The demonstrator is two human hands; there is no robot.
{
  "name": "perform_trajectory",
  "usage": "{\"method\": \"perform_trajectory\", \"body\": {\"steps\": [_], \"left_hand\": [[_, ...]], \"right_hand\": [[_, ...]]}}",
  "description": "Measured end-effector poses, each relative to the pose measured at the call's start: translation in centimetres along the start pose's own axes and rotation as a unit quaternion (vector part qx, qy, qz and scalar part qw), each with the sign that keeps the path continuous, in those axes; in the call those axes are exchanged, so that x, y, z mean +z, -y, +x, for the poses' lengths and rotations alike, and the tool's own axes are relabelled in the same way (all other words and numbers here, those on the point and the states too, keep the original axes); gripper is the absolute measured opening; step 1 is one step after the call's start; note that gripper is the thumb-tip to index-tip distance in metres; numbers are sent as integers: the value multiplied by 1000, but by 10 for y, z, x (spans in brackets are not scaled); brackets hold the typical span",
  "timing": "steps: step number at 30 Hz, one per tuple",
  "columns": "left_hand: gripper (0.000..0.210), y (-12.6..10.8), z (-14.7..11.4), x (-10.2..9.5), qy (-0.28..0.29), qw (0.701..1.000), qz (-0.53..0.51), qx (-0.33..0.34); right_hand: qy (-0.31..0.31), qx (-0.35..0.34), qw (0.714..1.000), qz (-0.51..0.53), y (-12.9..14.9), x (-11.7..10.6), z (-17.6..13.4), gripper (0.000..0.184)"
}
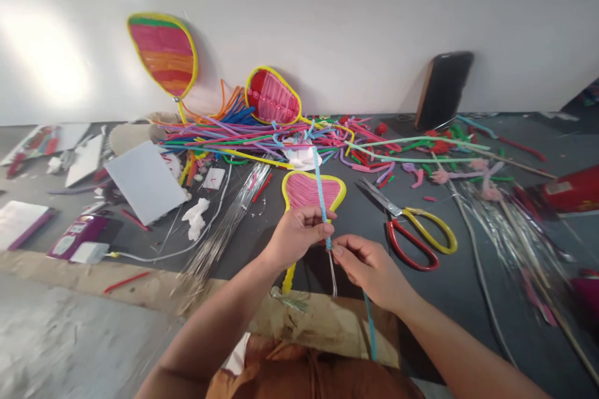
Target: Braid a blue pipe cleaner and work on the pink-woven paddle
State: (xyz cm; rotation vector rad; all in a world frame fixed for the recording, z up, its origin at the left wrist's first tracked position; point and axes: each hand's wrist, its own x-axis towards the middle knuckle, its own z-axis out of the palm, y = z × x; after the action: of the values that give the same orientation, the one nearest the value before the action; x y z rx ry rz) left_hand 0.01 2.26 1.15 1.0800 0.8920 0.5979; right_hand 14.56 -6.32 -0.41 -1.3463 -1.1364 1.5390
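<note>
Between my hands stands a roughly upright wire stem (320,190) wrapped in light-blue pipe cleaner, with bare wire ends hanging below. My left hand (299,230) is closed around the wrapped part. Just beneath it, my right hand (369,267) pinches at the lower end of the wrapping, and a loose blue tail (369,324) trails down from it. Behind the left hand lies a pink panel (304,187) edged in yellow pipe cleaner, its yellow stem (289,277) showing below my wrist. Scissors (402,212) with red and yellow handles lie spread to the right.
Two colored yellow-rimmed pieces (163,53) lean against the white wall. A pile of pipe cleaners (243,137) runs along the back, with a phone (444,90) propped at right. Thin wires (229,218) and a white card (146,182) lie left; a cable (475,262) crosses the right side.
</note>
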Motion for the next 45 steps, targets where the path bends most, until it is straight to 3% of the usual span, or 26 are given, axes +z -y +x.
{"method": "perform_trajectory", "body": {"steps": [6, 14, 18, 23, 27, 30, 33, 41, 45], "left_hand": [[43, 4, 1, -2, -1, 999, -43, 8], [39, 0, -2, 3, 0, 993, -119, 10], [30, 1, -3, 3, 21, 989, -145, -2], [27, 2, -2, 1, 64, 986, -154, -7], [32, 2, 0, 0, 46, 993, -104, 20], [36, 1, 0, 2, 19, 999, -22, 43], [34, 1, -1, 4, -9, 997, 61, 46], [29, -4, -2, 3, -19, 999, 32, 2], [29, -4, -2, 2, -17, 1000, 20, 0]], "right_hand": [[23, 37, 994, 97, 2, 3, 2, 42], [58, 108, 950, 287, 3, 7, 2, 37], [52, 104, 942, 315, 0, 9, 2, 37], [35, 71, 968, 238, -2, 10, 3, 38], [-36, -10, 998, 47, 0, 7, 1, 33], [-98, -85, 985, -117, 3, 5, -1, 25], [-124, -123, 967, -183, 3, 3, -2, 20], [-26, -91, 981, -170, 7, -3, -1, 22], [-19, -121, 969, -213, 8, -6, 0, 21]]}}
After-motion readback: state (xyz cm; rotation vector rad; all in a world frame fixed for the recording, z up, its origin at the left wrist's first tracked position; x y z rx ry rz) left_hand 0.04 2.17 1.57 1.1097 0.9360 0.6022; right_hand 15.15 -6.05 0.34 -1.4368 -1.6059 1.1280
